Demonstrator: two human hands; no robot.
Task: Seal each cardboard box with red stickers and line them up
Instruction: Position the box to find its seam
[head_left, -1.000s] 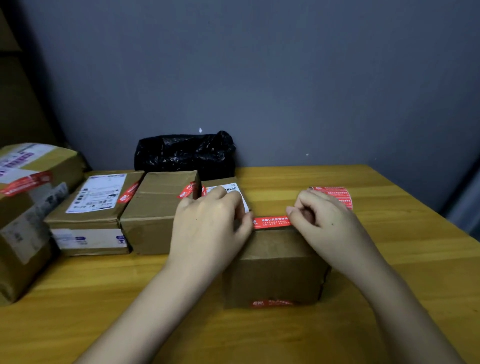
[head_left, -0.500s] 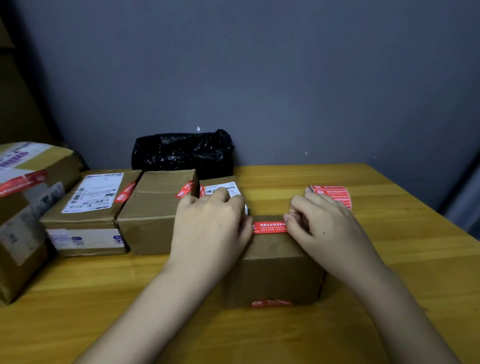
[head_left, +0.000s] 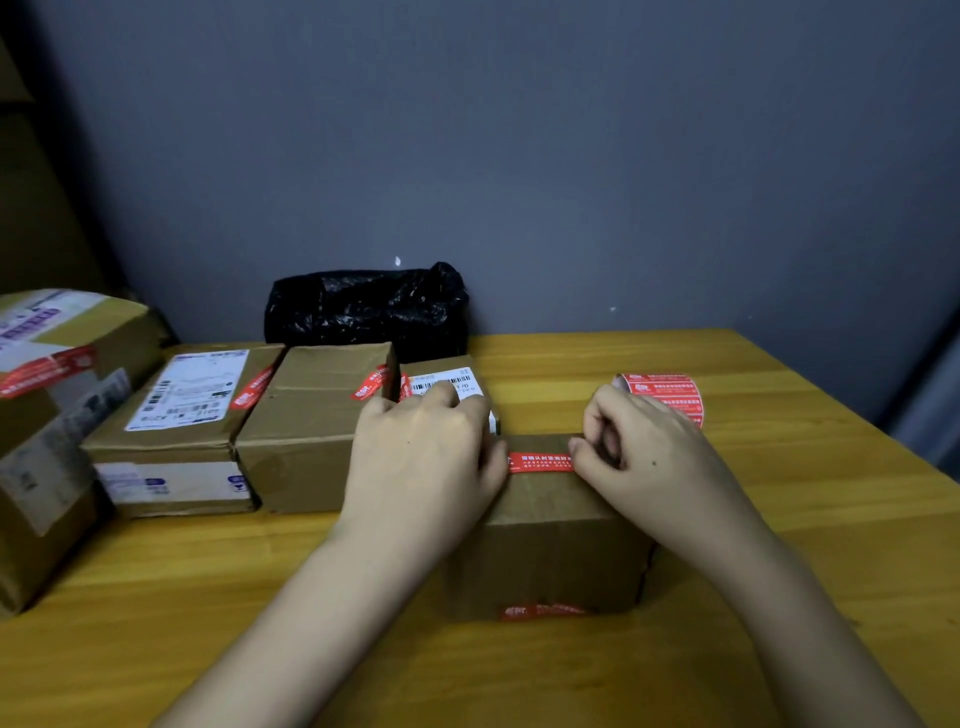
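Cardboard box (head_left: 550, 545) at centre of counter (head_left: 779, 519), front face toward viewer. Red sticker (head_left: 540, 461) lies across its top edge, w/ a second sticker (head_left: 543, 611) at bottom front. L hand (head_left: 426, 462) rests flat on box top, fingers relaxed, at sticker's left end. R hand (head_left: 639, 452), fingers curled, pinches sticker's right end. Sticker roll (head_left: 662, 395) behind R hand. Sealed boxes (head_left: 311, 426) in a row at left.

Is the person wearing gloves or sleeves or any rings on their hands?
No gloves and no rings that show. The left hand and the right hand are both bare, and both forearms are bare right down to the bottom of the picture, so no sleeves, watch or bracelet show. The right hand has a tiny dark dot on its back, and the left has a couple too.
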